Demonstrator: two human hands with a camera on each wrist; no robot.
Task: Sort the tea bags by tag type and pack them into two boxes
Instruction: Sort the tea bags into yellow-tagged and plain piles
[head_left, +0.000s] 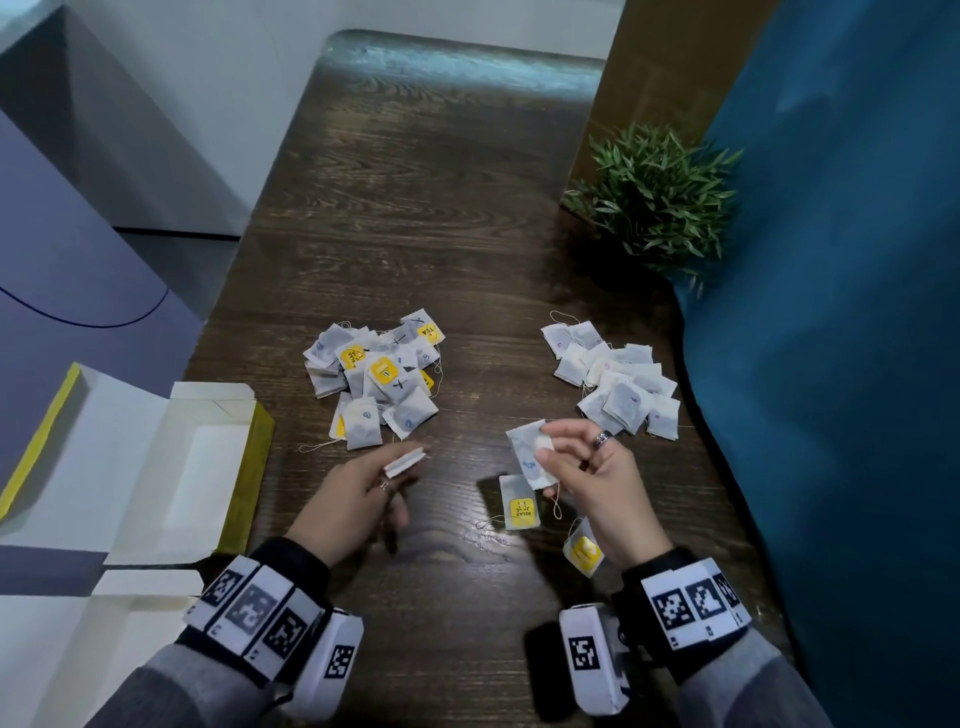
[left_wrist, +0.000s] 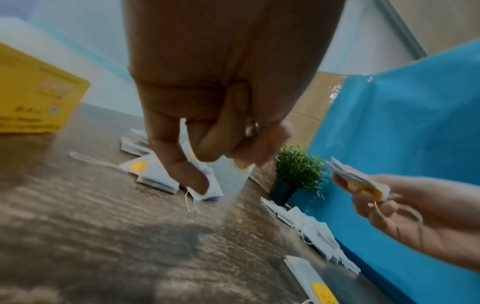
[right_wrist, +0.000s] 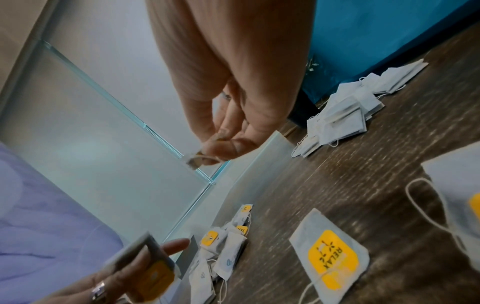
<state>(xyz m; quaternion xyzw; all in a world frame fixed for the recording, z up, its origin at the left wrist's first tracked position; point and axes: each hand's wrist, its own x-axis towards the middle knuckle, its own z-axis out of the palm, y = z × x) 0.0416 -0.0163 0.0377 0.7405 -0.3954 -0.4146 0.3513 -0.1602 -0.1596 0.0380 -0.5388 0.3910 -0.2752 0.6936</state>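
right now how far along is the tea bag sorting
Partly sorted. A pile of plain white bags lies on the right; the middle pile still mixes yellow tags and white. The left hand holds a tea bag, the right hand another. The open box looks empty; packing is left.

Dark wood table (head_left: 426, 208) (tea bags (head_left: 371, 374); plant (head_left: 657, 202); boxes (head_left: 208, 467))

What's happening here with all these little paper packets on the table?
A person is sorting tea bags. The left hand holds a small stack of tea bags, and the right hand pinches a single tea bag. Two piles lie on the wooden table: the yellow-tagged pile and the plain white pile. An open box waits at the left, nothing visible in it.
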